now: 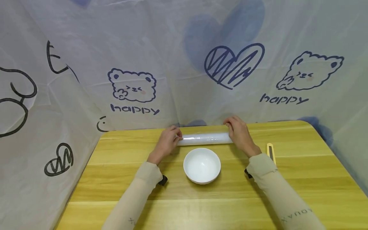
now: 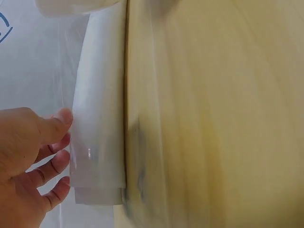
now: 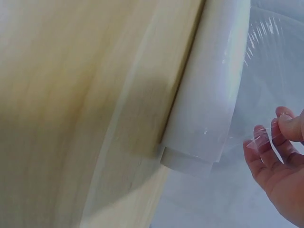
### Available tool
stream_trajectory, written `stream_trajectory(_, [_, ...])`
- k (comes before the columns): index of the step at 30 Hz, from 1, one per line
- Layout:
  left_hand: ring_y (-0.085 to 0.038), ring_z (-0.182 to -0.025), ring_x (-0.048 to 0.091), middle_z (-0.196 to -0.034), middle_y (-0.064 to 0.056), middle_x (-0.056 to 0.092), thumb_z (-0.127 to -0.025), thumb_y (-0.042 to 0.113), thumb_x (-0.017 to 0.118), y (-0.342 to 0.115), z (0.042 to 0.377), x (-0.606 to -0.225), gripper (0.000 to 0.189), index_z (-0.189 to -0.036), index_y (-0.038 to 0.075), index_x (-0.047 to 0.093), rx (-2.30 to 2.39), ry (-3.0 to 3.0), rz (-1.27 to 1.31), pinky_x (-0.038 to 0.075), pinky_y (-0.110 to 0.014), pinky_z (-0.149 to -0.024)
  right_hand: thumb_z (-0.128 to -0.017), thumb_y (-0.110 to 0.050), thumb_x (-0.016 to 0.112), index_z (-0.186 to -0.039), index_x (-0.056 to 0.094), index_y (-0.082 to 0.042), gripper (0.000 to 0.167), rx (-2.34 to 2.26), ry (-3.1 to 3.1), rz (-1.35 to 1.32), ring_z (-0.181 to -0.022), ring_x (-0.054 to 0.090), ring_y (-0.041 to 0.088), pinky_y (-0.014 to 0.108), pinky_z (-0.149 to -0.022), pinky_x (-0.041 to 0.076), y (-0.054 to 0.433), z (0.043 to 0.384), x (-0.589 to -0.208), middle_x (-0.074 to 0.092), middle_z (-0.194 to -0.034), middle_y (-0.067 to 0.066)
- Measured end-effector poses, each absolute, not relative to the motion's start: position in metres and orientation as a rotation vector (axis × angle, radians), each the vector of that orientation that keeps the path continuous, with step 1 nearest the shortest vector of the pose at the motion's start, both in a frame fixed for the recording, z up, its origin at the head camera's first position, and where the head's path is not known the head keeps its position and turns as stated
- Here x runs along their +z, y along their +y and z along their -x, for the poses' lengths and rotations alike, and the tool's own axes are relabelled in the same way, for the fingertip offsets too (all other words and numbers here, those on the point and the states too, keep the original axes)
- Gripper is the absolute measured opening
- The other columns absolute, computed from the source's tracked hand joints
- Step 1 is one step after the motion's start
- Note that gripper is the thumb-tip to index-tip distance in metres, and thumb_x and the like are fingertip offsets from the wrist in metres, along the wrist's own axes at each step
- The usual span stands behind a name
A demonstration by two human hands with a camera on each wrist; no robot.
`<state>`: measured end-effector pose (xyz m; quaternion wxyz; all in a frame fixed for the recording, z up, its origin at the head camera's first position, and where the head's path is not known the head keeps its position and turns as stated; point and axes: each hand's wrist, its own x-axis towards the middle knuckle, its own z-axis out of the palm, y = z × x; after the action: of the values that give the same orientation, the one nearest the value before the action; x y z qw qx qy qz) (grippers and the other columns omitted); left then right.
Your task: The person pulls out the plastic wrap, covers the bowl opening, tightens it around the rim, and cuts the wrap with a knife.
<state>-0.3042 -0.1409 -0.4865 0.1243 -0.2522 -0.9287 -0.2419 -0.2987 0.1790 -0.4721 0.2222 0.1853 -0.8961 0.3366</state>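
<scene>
A roll of cling film [image 1: 205,139] lies crosswise near the table's far edge. Around its left end, my left hand [image 1: 168,139] pinches the film between thumb and fingers; the left wrist view shows that hand [image 2: 23,156] right beside the roll [image 2: 100,95]. My right hand [image 1: 239,132] is at the other end. In the right wrist view its thumb and fingertips [image 3: 286,121] pinch a loose, clear sheet of film [image 3: 266,61] drawn off the roll [image 3: 209,90]. Just nearer than the roll, a white bowl [image 1: 202,166] stands upright between my forearms, its inside bare.
A yellow utility knife [image 1: 270,150] lies right of the right wrist, partly covered by the sleeve. The wooden table [image 1: 230,207] meets a printed cloth backdrop [image 1: 178,64] at its far edge, and cloth also hangs along the left side.
</scene>
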Motion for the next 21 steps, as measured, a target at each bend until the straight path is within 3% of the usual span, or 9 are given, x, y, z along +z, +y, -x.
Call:
stream_trajectory(9, [-0.021, -0.083, 0.059, -0.092, -0.005, 0.066, -0.101, 0.006, 0.064, -0.141, 0.311, -0.472, 0.007, -0.095, 0.008, 0.066, -0.898, -2.813, 0.631, 0.054, -0.035, -0.075, -0.103, 0.004, 0.055, -0.1, 0.069, 0.003, 0.015, 0.986, -2.493, -0.472, -0.095, 0.064, 0.035, 0.05, -0.084, 0.055, 0.18, 0.302, -0.47, 0.066, -0.101, 0.018])
stream_trajectory(21, [-0.021, -0.083, 0.064, -0.09, -0.007, 0.07, -0.101, 0.003, 0.064, -0.144, 0.318, -0.455, 0.009, -0.094, 0.004, 0.069, -1.038, -2.76, 0.64, 0.057, -0.034, -0.076, -0.104, 0.001, 0.055, -0.102, 0.069, 0.003, 0.014, 1.051, -2.493, -0.434, -0.092, 0.065, 0.034, 0.049, -0.083, 0.055, 0.182, 0.302, -0.465, 0.069, -0.1, 0.018])
